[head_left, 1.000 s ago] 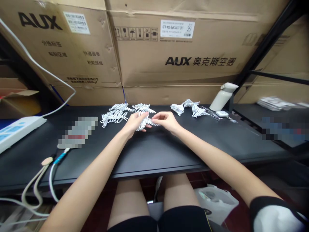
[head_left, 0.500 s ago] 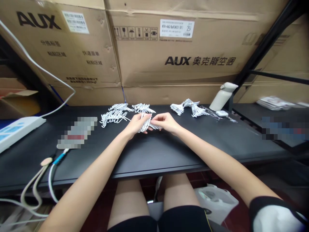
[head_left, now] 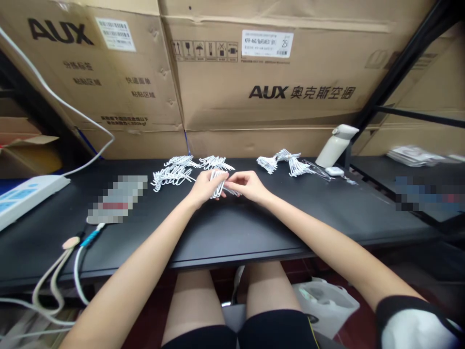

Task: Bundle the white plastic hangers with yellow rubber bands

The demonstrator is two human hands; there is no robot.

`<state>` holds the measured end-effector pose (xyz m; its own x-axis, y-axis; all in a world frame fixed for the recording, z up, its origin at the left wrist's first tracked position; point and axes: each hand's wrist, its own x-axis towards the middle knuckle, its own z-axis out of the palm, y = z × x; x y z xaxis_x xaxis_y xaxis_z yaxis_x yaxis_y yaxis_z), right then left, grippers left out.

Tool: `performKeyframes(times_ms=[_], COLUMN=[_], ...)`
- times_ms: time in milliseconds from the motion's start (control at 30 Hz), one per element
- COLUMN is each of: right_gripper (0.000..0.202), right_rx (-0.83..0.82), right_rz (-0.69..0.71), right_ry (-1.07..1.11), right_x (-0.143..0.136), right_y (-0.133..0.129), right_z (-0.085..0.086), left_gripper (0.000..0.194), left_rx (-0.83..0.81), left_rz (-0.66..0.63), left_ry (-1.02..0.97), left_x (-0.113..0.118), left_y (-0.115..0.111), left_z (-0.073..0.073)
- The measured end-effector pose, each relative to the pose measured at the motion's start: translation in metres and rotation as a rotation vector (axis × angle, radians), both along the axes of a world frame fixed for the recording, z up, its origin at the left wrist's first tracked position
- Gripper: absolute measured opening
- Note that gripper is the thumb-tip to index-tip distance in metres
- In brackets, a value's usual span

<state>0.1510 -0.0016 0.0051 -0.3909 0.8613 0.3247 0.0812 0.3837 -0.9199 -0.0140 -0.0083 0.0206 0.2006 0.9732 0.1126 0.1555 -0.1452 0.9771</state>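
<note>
Between my two hands, above the black desk (head_left: 232, 237), is a bundle of white hooks (head_left: 217, 186). My left hand (head_left: 202, 186) is closed round the hooked end, thumb on top. With thumb and fingertips pinched together, my right hand (head_left: 250, 185) grips the bundle's straight ends, which are partly hidden by the fingers. Just left of and behind my left hand lie loose piles of similar white hooks (head_left: 172, 177), with another pile (head_left: 214, 162) straight behind the hands. Farther right, several gathered bunches of hooks (head_left: 267, 165) rest on the desk.
A white bottle (head_left: 336, 145) stands at the back right beside a small white case (head_left: 334, 171). At left are a blurred-out phone (head_left: 118, 199) on a cable and a white power strip (head_left: 32, 194). Large cardboard boxes (head_left: 290, 111) wall off the back.
My right fingers have shifted slightly on the bundle, and the hooks in my left hand have turned a little more upright. The piles on the desk look the same.
</note>
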Motion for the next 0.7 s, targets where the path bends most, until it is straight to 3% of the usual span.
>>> performKeyframes(times_ms=[167,300,400,533,700], right_gripper=[0.041,0.037,0.035,0.049,0.033], right_rx=[-0.077,0.175,0.397,0.522,0.588], right_rz=[-0.066,-0.176,-0.117,0.039,0.004], right_ry=[0.107,-0.12,-0.375,-0.601,-0.772], right_x=[0.0,0.002,0.003,0.005,0.013], right_y=[0.004,0.002,-0.001,0.0,0.007], right_z=[0.003,-0.002,-0.008,-0.01,-0.003], left_gripper=[0.021,0.021,0.02,0.022,0.023], left_rx=[0.157,0.15,0.17,0.191,0.194], left_rz=[0.308,0.515,0.532,0.476,0.456], left_ry=[-0.177,-0.287,-0.307,-0.267,-0.245], left_x=[-0.004,-0.009,-0.01,-0.009,-0.009], left_y=[0.007,0.011,0.011,0.01,0.011], left_z=[0.006,0.011,0.011,0.008,0.004])
